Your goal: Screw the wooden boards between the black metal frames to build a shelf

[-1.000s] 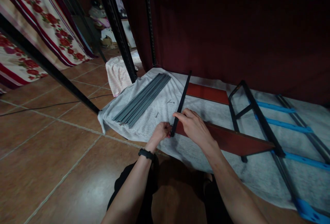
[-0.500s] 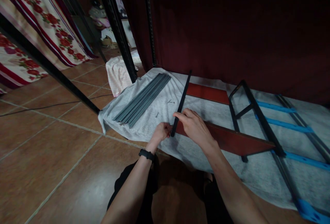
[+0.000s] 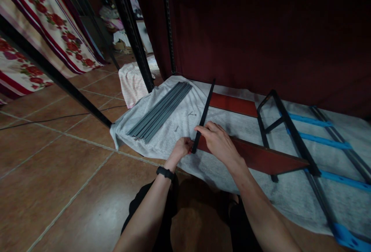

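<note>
A slim black metal bar (image 3: 206, 109) lies across the left ends of two reddish-brown boards; the near board (image 3: 257, 155) stands on edge and the far board (image 3: 234, 104) lies behind it. My right hand (image 3: 216, 138) grips the bar and the near board's end, its index finger reaching over the bar. At the bar's near end, the fingers of my left hand (image 3: 184, 147) are pinched together; a bit of red shows there, but what they hold is hidden. To the left, loose screws (image 3: 191, 114) rest on the grey cloth (image 3: 162, 143).
A bundle of grey tubes (image 3: 159, 113) lies left of the bar. On the right stand a black frame (image 3: 290, 132) and blue slats (image 3: 321, 140). Black posts (image 3: 130, 35) rise at the left, near a floral curtain (image 3: 58, 24). A cable (image 3: 63, 118) crosses the tiled floor.
My left hand has shifted very slightly at the bar's end. The right hand, the bar and the boards look the same.
</note>
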`<state>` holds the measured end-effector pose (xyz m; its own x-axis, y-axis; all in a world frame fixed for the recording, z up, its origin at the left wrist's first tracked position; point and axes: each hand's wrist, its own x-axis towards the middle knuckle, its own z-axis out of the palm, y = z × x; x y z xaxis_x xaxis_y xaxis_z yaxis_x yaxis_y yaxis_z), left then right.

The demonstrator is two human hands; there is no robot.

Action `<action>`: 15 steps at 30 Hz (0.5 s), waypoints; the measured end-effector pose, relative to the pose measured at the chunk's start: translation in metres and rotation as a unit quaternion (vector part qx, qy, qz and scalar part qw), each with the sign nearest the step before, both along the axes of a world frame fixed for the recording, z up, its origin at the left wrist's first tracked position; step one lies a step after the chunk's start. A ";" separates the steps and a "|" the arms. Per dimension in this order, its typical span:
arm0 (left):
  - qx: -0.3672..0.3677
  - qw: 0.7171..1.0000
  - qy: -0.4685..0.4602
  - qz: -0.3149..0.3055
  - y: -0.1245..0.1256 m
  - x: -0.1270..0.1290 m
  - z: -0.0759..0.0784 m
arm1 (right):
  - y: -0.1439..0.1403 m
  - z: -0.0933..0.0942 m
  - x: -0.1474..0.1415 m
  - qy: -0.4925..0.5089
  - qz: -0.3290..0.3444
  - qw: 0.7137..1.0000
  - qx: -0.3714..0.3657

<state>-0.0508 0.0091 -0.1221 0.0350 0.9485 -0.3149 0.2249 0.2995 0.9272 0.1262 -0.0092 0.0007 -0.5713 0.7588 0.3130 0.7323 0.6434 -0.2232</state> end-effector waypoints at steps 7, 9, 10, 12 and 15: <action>0.012 0.997 -0.074 0.030 0.003 0.005 0.000 | -0.001 0.000 0.000 0.000 0.000 1.000 -0.006; 0.006 0.994 -0.098 0.042 0.002 0.003 0.002 | -0.001 0.000 0.000 0.000 0.000 1.000 -0.006; -0.004 0.994 -0.098 0.045 0.002 0.001 0.003 | 0.000 0.000 0.000 0.000 0.000 1.000 -0.006; -0.029 0.997 -0.066 0.035 0.001 -0.001 0.003 | 0.000 0.000 0.000 -0.002 -0.001 1.000 -0.007; -0.029 1.000 -0.003 0.004 0.000 0.000 0.001 | 0.001 0.001 0.000 -0.004 -0.001 1.000 -0.006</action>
<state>-0.0512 0.0090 -0.1214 0.0293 0.9291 -0.3687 0.2158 0.3543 0.9099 0.1261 -0.0086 0.0013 -0.5719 0.7637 0.2995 0.7357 0.6390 -0.2245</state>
